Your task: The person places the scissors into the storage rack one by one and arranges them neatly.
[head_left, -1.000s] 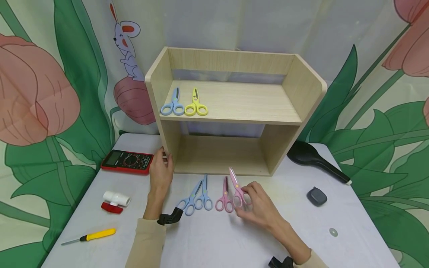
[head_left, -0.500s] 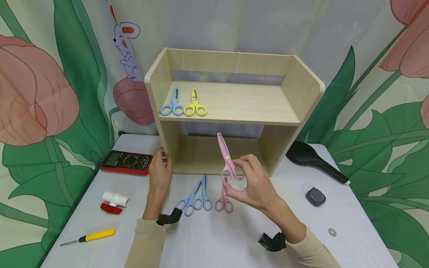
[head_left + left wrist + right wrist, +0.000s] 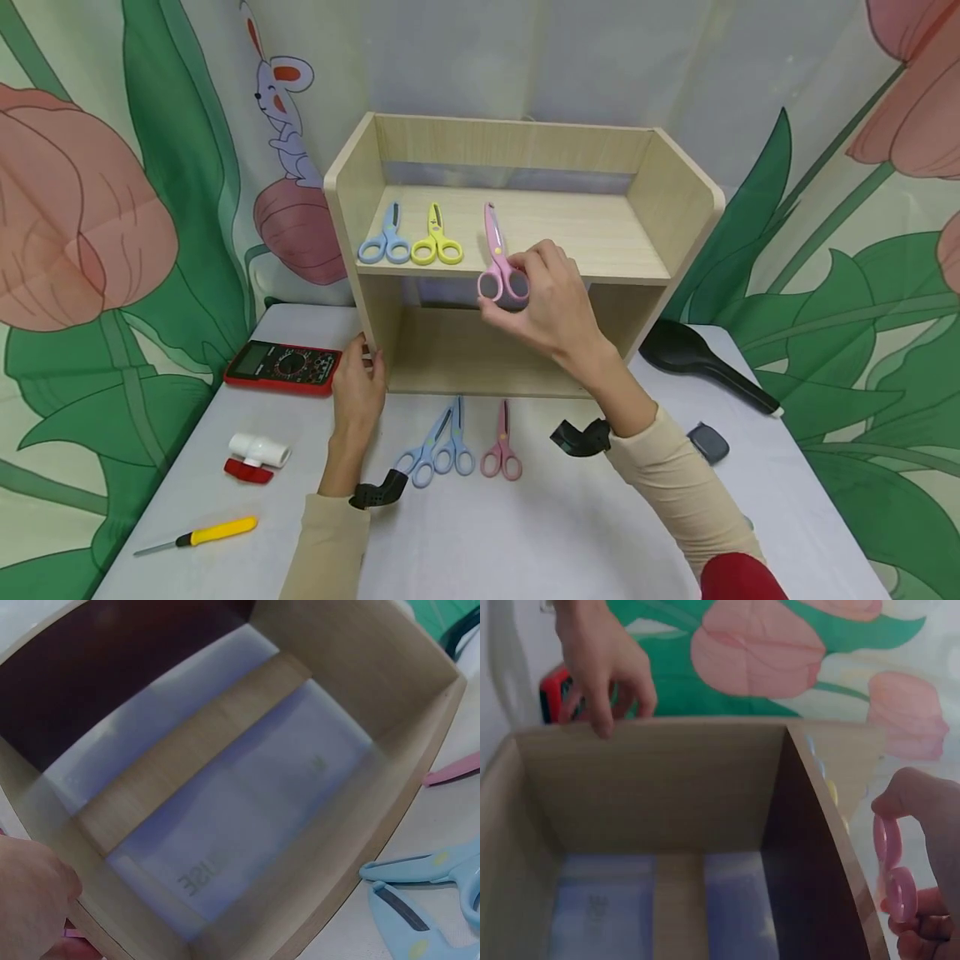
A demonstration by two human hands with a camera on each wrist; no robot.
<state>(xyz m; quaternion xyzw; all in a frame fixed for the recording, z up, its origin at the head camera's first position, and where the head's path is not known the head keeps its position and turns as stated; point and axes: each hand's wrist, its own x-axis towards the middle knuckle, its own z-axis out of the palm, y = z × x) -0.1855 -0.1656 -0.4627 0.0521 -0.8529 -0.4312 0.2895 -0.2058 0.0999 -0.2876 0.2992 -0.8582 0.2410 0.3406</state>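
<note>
My right hand (image 3: 551,308) pinches pink scissors (image 3: 494,240) by the handle loops, blades pointing away and overlapping the upper board of a wooden shelf (image 3: 570,229). The pink loops (image 3: 902,894) also show beside the board in the right wrist view. My left hand (image 3: 358,387) grips the front edge of the shelf's left side panel, low down. On the upper board lie blue scissors (image 3: 390,227) and yellow scissors (image 3: 435,236), side by side at the left. Before the shelf, on the table, are two blue scissors (image 3: 457,432) and another pink scissors (image 3: 503,435).
A red multimeter (image 3: 283,365) lies left of the shelf. Nearer are a white valve with a red handle (image 3: 258,451) and a yellow screwdriver (image 3: 225,530). At the right are a black ladle-like spoon (image 3: 678,346) and a small dark grey box (image 3: 709,443). The lower compartment (image 3: 480,350) faces me.
My right hand has lifted the pink scissors from the table, up past the lower compartment to the upper board's front edge. My left hand has stayed at the side panel.
</note>
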